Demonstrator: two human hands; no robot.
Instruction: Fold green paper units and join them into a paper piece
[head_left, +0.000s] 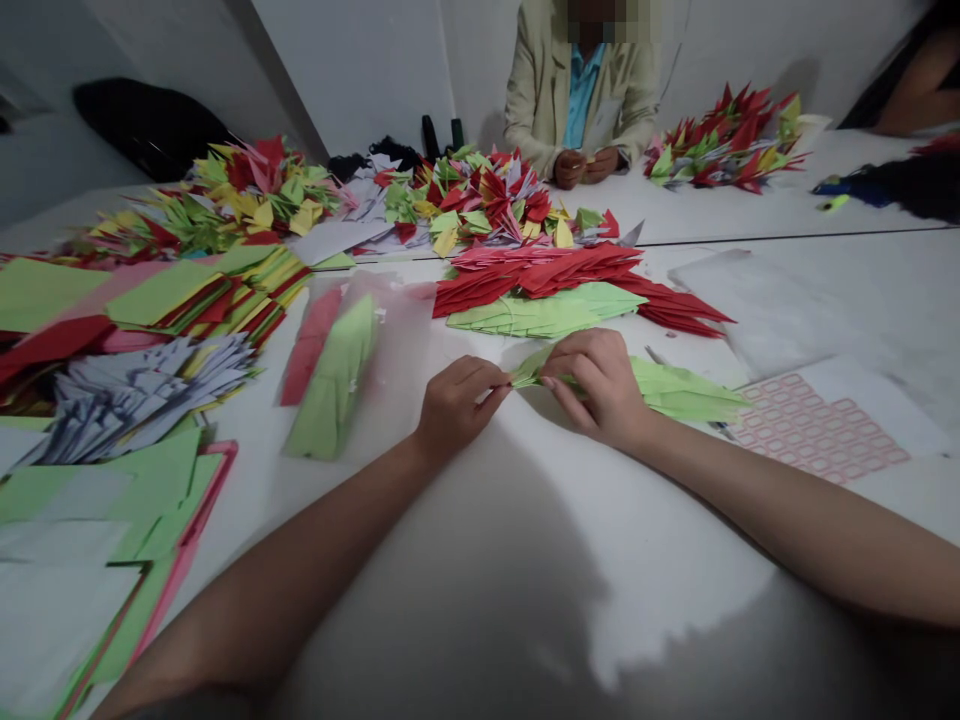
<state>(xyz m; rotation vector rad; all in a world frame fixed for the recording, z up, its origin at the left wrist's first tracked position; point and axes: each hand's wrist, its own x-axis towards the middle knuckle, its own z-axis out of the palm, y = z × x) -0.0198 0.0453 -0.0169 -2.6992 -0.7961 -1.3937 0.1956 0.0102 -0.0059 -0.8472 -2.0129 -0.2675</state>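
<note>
My left hand (459, 405) pinches the pointed left tip of a light green bundle of folded paper (686, 392). Curled over the same bundle a little farther right is my right hand (598, 385), thumb and fingers closed on the paper near that tip. The bundle's long right end sticks out past my right hand, low over the white table (465, 560). Just beyond my hands lies another fanned stack of light green folded paper (551, 310), with red folded papers (540, 272) behind it. The paper between my fingers is partly hidden.
On the left lie a clear plastic bag (401, 350) with green and red folded papers, grey-white folded papers (154, 385) and green sheets (112, 490). A label sheet (825, 425) is at right. Colourful paper piles (487, 200) stand at the back, where a person (581, 100) sits.
</note>
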